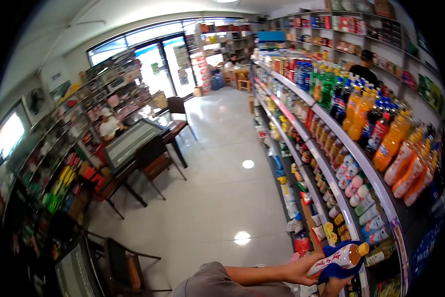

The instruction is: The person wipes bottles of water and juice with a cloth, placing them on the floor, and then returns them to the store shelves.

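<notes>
A bottle (334,260) with an orange-yellow cap and a white label with red characters lies tilted at the lower right, its cap towards the right. My left hand (304,268) is closed round its bottom end. A blue cloth (337,273) is wrapped partly around the bottle, along its sides and underneath. Below it, my right hand (335,285) presses the cloth against the bottle, its fingers partly hidden by the cloth and the frame edge. The hands are beside the lower levels of a long shelf (353,218) stocked with drinks.
Large soda bottles (391,143) line the shelf's top. A tiled aisle (217,198) runs to glass doors (165,67). Tables and chairs (155,161) stand left, where a person (109,123) sits. Another person (365,69) stands behind the shelf; a third (232,60) is at the back.
</notes>
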`<state>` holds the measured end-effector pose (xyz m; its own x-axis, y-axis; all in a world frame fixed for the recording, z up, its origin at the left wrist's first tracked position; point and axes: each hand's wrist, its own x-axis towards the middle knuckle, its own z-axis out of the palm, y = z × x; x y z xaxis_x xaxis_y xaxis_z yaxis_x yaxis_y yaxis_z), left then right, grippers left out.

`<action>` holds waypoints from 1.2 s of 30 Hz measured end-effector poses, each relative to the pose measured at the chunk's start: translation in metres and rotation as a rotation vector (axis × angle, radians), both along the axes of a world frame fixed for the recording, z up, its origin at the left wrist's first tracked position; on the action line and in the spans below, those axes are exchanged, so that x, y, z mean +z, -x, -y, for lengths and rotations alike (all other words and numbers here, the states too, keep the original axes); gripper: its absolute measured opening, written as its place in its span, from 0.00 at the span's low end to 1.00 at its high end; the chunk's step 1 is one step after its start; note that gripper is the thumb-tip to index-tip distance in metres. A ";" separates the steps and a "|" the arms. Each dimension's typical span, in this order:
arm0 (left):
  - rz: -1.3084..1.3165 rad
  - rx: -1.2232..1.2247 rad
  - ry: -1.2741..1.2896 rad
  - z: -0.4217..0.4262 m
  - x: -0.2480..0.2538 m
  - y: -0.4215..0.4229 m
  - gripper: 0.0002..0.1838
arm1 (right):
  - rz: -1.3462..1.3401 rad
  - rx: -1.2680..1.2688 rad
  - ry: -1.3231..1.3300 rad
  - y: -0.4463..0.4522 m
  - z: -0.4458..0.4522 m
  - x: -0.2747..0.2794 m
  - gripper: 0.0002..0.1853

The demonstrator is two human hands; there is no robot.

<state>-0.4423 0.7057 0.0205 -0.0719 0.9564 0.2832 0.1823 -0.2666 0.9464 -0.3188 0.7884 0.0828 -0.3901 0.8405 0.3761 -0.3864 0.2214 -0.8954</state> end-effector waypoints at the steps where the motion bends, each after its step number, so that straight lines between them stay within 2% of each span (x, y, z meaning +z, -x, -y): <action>1: -0.020 0.014 0.033 0.005 -0.004 0.006 0.41 | 0.000 0.056 -0.031 0.007 -0.003 0.007 0.43; 4: -0.105 0.096 -0.029 0.030 -0.016 0.028 0.45 | -0.046 0.165 -0.154 0.031 -0.010 0.008 0.46; 5: -0.110 0.092 -0.041 0.041 -0.013 0.034 0.45 | 0.024 0.128 -0.096 0.038 -0.002 0.012 0.43; 6: -0.083 0.105 -0.054 0.054 -0.008 0.039 0.48 | -0.017 0.250 0.002 0.042 -0.003 0.005 0.43; 9: 0.151 -0.109 0.108 0.088 0.010 0.060 0.50 | -0.133 0.611 0.304 0.062 -0.025 -0.050 0.44; 11: 0.377 -0.135 0.200 0.112 -0.006 0.061 0.52 | -0.197 0.824 0.514 0.064 -0.029 -0.074 0.44; 12: 0.479 -0.118 0.201 0.123 -0.029 0.059 0.52 | -0.286 1.125 0.448 0.085 -0.006 -0.032 0.34; 13: 0.580 -0.107 0.200 0.131 -0.040 0.055 0.52 | -0.298 1.204 0.419 0.098 0.003 -0.024 0.32; 14: 0.785 -0.243 0.198 0.140 -0.025 0.052 0.52 | -0.308 1.278 0.383 0.110 0.008 -0.024 0.30; 15: 0.826 -0.291 0.205 0.145 -0.039 0.051 0.52 | -0.302 1.315 0.386 0.113 0.019 -0.016 0.30; 17: 1.014 -0.317 0.181 0.162 -0.033 0.038 0.52 | -0.280 1.371 0.434 0.118 0.045 0.002 0.33; 18: 1.041 -0.299 0.112 0.165 -0.048 0.030 0.52 | -0.289 1.493 0.378 0.125 0.046 -0.004 0.33; 20: 1.106 -0.327 0.041 0.170 -0.067 0.011 0.52 | -0.263 1.479 0.580 0.112 0.065 -0.012 0.31; 21: 1.139 -0.346 0.004 0.175 -0.069 0.002 0.52 | -0.219 1.484 0.602 0.100 0.075 0.003 0.30; 22: 1.133 -0.264 -0.014 0.179 -0.072 -0.007 0.54 | -0.287 1.400 0.605 0.093 0.083 -0.007 0.24; 25: 1.080 0.094 0.023 0.200 -0.060 -0.041 0.50 | -0.040 1.101 0.526 0.061 0.084 -0.031 0.09; 26: 1.089 0.208 0.054 0.207 -0.063 -0.055 0.47 | 0.027 1.026 0.479 0.053 0.086 -0.037 0.08; 29: 1.012 0.311 0.112 0.229 -0.077 -0.088 0.47 | 0.071 0.978 0.471 0.023 0.099 -0.031 0.06; 30: 0.797 0.467 0.178 0.232 -0.071 -0.097 0.43 | 0.103 1.069 0.510 0.021 0.096 -0.037 0.06; 33: 0.312 0.514 0.379 0.246 -0.033 -0.114 0.41 | 0.180 0.935 0.390 0.004 0.113 -0.046 0.06; 34: 0.101 0.589 0.385 0.242 -0.035 -0.117 0.35 | 0.120 0.951 0.414 -0.003 0.119 -0.037 0.07; 36: 0.120 0.778 0.202 0.228 -0.038 -0.130 0.31 | 0.109 0.965 0.316 -0.007 0.121 -0.046 0.07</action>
